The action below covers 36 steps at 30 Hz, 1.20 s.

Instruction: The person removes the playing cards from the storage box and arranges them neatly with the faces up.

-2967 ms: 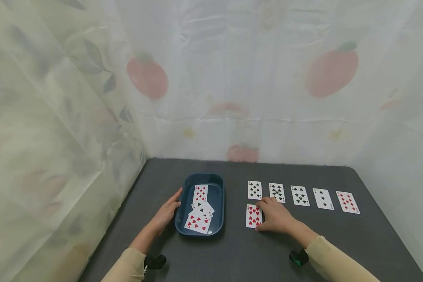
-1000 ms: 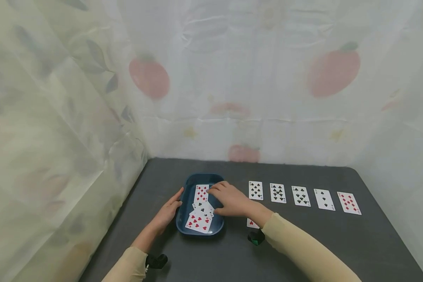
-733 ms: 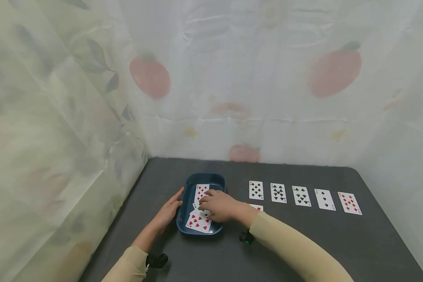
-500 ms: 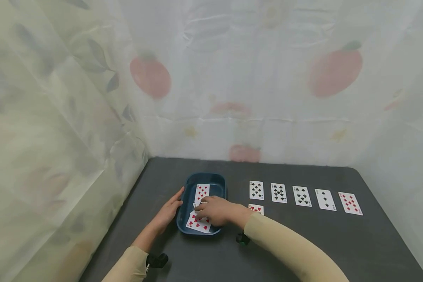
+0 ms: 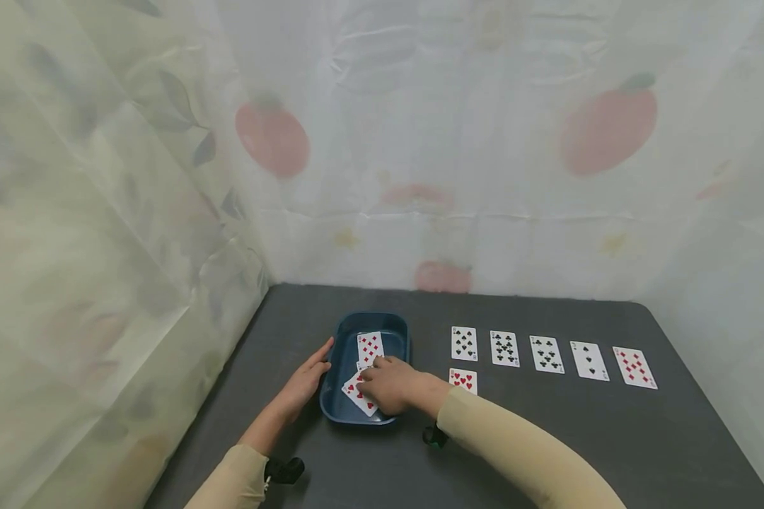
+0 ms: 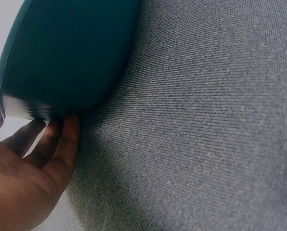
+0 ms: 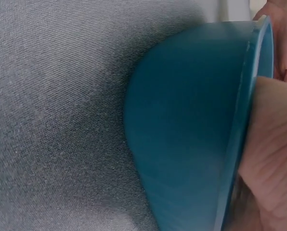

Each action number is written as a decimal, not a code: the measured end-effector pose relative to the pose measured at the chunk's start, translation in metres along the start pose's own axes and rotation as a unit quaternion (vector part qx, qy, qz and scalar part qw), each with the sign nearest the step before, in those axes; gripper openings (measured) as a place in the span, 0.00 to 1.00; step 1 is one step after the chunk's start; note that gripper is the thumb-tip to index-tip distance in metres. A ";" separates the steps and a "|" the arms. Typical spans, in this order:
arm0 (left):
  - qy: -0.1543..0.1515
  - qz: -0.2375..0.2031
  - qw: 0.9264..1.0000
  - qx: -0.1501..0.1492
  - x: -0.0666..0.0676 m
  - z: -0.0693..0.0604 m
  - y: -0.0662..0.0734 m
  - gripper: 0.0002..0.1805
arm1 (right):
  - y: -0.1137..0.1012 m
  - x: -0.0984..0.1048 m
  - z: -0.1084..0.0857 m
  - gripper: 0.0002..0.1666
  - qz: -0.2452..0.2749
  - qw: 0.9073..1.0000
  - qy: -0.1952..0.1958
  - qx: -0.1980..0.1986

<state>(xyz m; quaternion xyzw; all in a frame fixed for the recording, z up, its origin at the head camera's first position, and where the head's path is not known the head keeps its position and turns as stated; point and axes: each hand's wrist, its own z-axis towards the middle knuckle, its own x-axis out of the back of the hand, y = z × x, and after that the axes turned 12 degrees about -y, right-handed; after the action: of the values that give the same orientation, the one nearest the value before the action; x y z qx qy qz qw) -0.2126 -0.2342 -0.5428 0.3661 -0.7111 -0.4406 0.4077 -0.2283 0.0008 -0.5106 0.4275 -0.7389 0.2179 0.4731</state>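
Note:
In the head view a dark blue tray (image 5: 392,334) holds overlapping playing cards. Diamonds show on the far card (image 5: 370,345); a nearer hearts card (image 5: 356,397) lies at a slant. My right hand (image 5: 391,385) is inside the tray with bent fingers on the cards; it covers part of them, and its thumb is hidden. In the right wrist view the tray's wall hides the fingertips. My left hand (image 5: 298,390) touches the tray's left side. The left wrist view shows its fingers (image 6: 66,142) extended against the outer wall.
To the tray's right, a row of face-up cards runs across the dark table (image 5: 547,438), including a spades card (image 5: 464,343) and a diamonds card (image 5: 634,367). A hearts card (image 5: 462,379) lies below the row, partly behind the right arm. Patterned curtains (image 5: 503,141) hang around.
My right hand has left the hearts card on the table and moved left into the tray. Under its fingers the tray's cards have turned and slid slightly right. The left hand stays put.

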 end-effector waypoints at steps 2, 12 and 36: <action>0.002 -0.002 1.000 0.003 0.000 0.001 0.000 0.31 | 0.001 0.000 0.000 0.28 -0.006 1.000 0.006 -0.013; 0.007 0.002 1.000 0.008 0.000 0.000 -0.002 0.31 | 0.007 -0.001 0.002 0.34 0.003 1.000 -0.003 -0.005; 0.007 0.007 1.000 0.004 0.000 0.000 0.001 0.31 | -0.010 -0.010 0.024 0.56 0.064 0.989 0.062 -0.120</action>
<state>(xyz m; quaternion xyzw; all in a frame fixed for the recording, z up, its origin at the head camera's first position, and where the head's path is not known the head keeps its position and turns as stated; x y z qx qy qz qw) -0.2123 -0.2336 -0.5419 0.3654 -0.7128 -0.4324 0.4140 -0.2303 -0.0178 -0.5317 0.3054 -0.7545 0.1837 0.5512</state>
